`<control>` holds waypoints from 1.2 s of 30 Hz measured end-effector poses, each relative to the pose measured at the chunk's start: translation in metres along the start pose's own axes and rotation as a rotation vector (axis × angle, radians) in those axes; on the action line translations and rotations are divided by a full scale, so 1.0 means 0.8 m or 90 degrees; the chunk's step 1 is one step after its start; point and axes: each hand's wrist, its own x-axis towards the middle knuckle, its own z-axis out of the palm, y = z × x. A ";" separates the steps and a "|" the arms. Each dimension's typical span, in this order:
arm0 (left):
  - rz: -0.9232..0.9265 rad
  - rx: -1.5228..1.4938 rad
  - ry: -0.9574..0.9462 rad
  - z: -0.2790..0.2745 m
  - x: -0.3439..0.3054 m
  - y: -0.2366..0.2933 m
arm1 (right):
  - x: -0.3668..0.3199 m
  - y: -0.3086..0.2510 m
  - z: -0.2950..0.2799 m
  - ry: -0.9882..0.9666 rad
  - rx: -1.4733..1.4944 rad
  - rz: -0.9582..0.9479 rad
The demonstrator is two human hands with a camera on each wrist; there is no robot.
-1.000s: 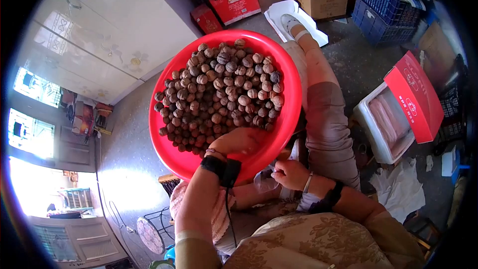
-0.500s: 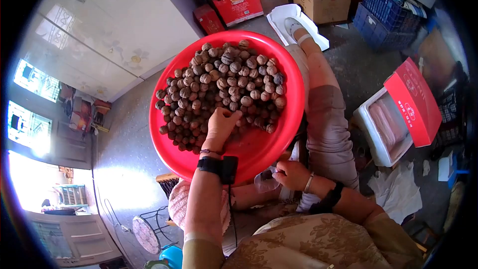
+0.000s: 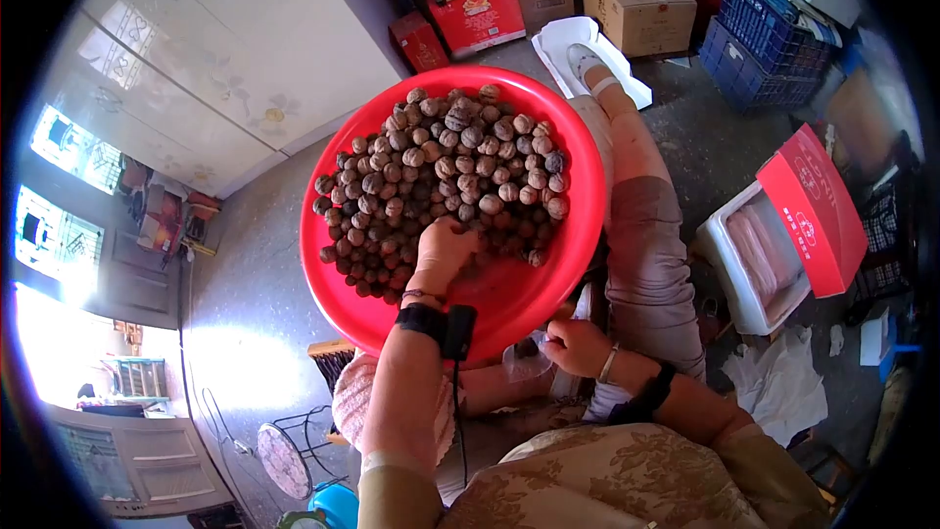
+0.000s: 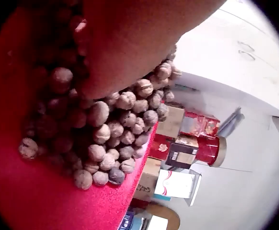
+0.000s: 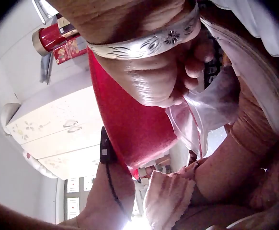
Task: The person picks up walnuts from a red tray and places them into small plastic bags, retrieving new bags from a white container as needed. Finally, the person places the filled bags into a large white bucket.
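Observation:
A red plastic basin (image 3: pixel 392 318) holds a heap of brown walnuts (image 3: pixel 460 165). My left hand (image 3: pixel 446 250) reaches into the near side of the heap, its fingers bent down among the nuts. In the left wrist view, the back of that hand covers its fingertips, so I cannot tell what they hold. Just outside the basin's near right rim is my right hand (image 3: pixel 580 346). Its curled fingers grip the top of a clear plastic bag (image 5: pixel 209 112), which hangs below the hand, next to a leg. Dark shapes show through the plastic.
A pink towel (image 3: pixel 377 407) lies near the basin's front. To the right stands a white foam box (image 3: pixel 720 255) with a red lid. Cartons (image 3: pixel 656 20) and blue crates (image 3: pixel 759 59) are stacked at the back. A small round stool (image 3: pixel 284 460) stands lower left.
My left hand has moved from the basin's near right part onto the walnuts and now reaches in among them. The right hand keeps its place with the bag. The view has shifted slightly.

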 end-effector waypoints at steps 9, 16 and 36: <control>-0.110 -0.494 -0.055 -0.088 -0.071 0.062 | -0.002 0.007 0.003 0.020 0.016 -0.010; -0.068 -0.479 -0.106 -0.114 -0.177 0.082 | 0.000 0.010 0.005 0.077 0.026 -0.070; 0.054 -0.228 -0.110 -0.010 -0.295 0.055 | -0.004 0.004 -0.005 0.016 0.024 -0.044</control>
